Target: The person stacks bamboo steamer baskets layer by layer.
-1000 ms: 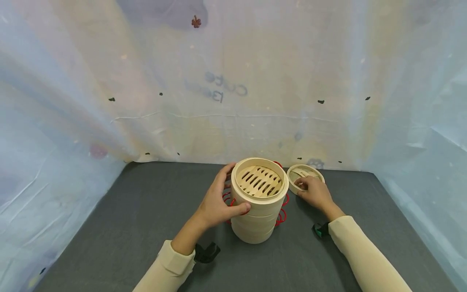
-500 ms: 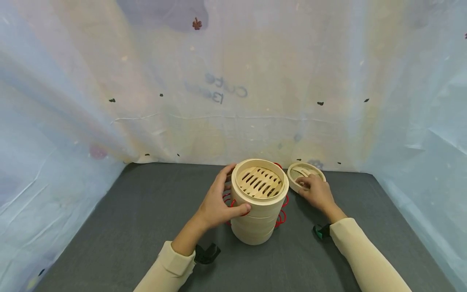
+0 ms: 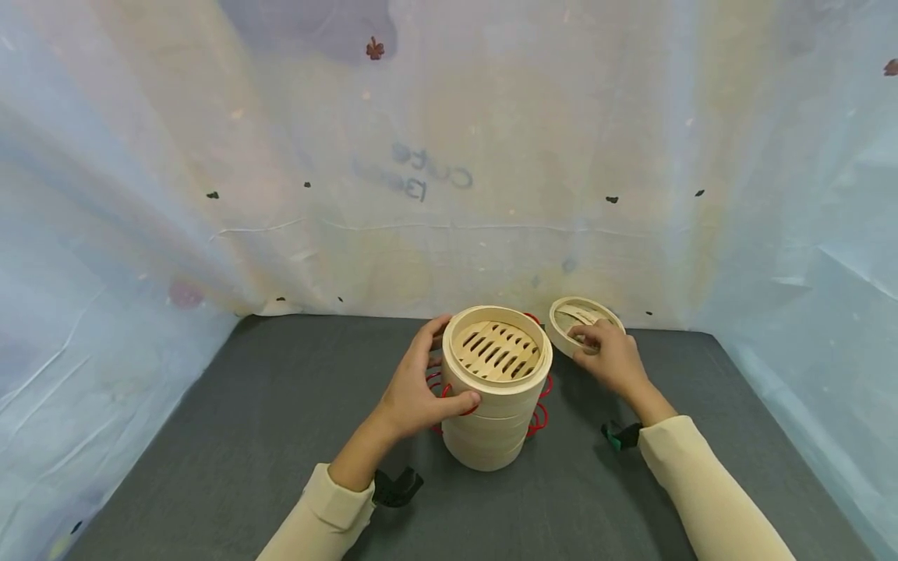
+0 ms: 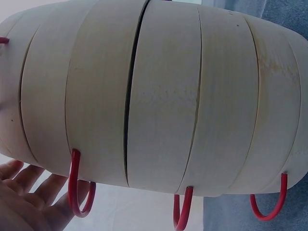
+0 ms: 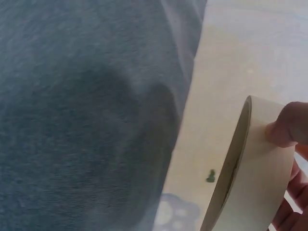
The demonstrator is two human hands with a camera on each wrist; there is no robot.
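Note:
A tall stack of round bamboo steamer baskets stands on the dark table, its slatted top tier facing up. My left hand grips the upper part of the stack from the left, thumb across the front. Red loop handles stick out at both sides; in the left wrist view the stack's wall fills most of the picture, with my fingers below it. Right of the stack, my right hand pinches the rim of a shallow bamboo steamer lid. The right wrist view shows the lid above the table, my thumb on its outer wall.
The dark grey table ends at a pale plastic curtain behind the steamer. More sheeting hangs on the left and right. Black straps sit on both wrists.
My right hand has lifted the lid off the table and moved it slightly back and to the left. The left hand and the stack have stayed in place.

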